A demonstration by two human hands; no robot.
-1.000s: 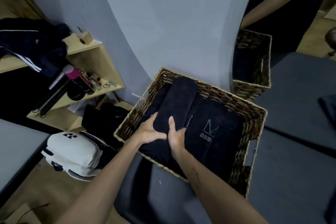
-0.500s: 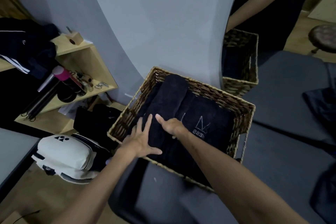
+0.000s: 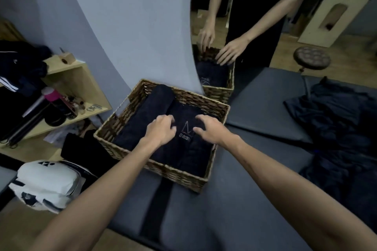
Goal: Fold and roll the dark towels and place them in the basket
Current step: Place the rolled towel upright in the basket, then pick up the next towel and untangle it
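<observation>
Both hands have lifted off the rolled dark towel [image 3: 157, 106] that they were gripping a second ago; it now lies along the left side of the square woven wicker basket [image 3: 163, 171], beside folded dark towels bearing a pale logo [image 3: 186, 131]. The left hand [image 3: 161, 131] hovers over the towels with fingers loosely curled and holding nothing; whether its fingertips touch the cloth cannot be told. The right hand [image 3: 212, 129] is spread, fingers relaxed and empty, above the logo towel. This release indicates that the placement of this roll is complete; the likely next step is to fetch another piece from the heap of loose dark fabric [image 3: 338, 120] lying to the right on the grey padded bench [image 3: 255, 189], well apart from the basket. The basket stands on the bench against a tall mirror [image 3: 244, 26], which reflects the person, both hands and the basket. To the left are a pale wooden shelf unit [image 3: 81, 79] holding small items, and a white sports bag [image 3: 44, 181] on the floor. Nothing lies between the hands and the fabric heap; the basket's right wall is the only edge to clear.
</observation>
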